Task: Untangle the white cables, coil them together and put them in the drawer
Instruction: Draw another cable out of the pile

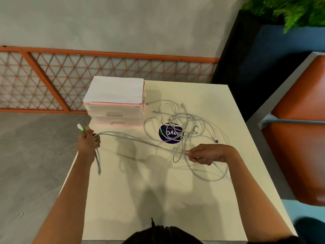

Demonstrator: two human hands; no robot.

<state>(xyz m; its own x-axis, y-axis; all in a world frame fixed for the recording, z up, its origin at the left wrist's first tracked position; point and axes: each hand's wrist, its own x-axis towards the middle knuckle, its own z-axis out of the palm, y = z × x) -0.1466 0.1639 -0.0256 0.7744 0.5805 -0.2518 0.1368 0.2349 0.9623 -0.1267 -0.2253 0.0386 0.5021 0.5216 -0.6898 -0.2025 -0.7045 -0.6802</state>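
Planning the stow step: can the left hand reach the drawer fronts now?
Probably yes: left hand sits close to the drawer unit, nothing between them, though it grips white cables, so it isn't free.

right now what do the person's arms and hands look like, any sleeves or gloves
Both are bare: the left hand and right hand wear no gloves, and no sleeves, watch or bracelet show on either forearm up to the frame's lower edge.
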